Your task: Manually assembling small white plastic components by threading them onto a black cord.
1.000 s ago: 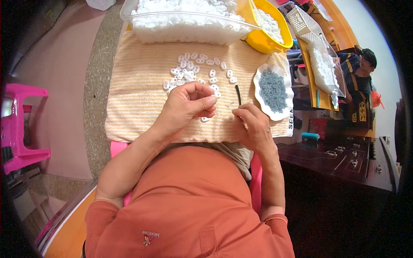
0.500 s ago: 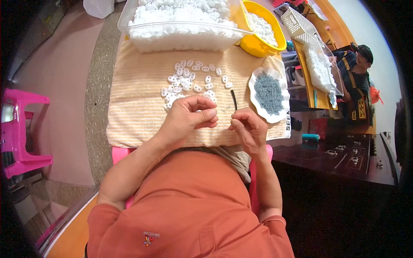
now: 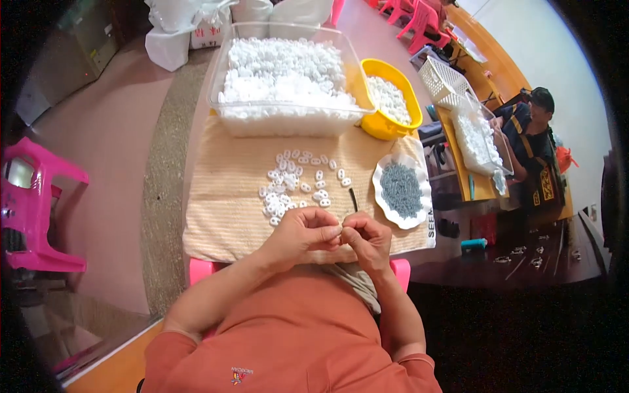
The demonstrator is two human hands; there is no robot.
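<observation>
My left hand is over the near part of the towel, thumb and forefinger pinched together. Against its fingertips, my right hand makes a pinch of its own. Whatever sits between the fingertips is too small and covered to make out. A thin black rod shows just beyond the right hand, its near end reaching the knuckles. Past the left hand, small white oval pieces with two holes lie loosely heaped. To the right stands a white scalloped dish full of small grey-blue pieces.
Behind the striped towel's pile is a large clear bin of white pieces, with a yellow tub beside it. Pink stools stand at left. A co-worker sits at the right by another bin.
The view has tilted, so the table sits lower in the picture. My right hand has moved left until its fingertips meet those of my left hand. The black rod has stayed put on the towel.
</observation>
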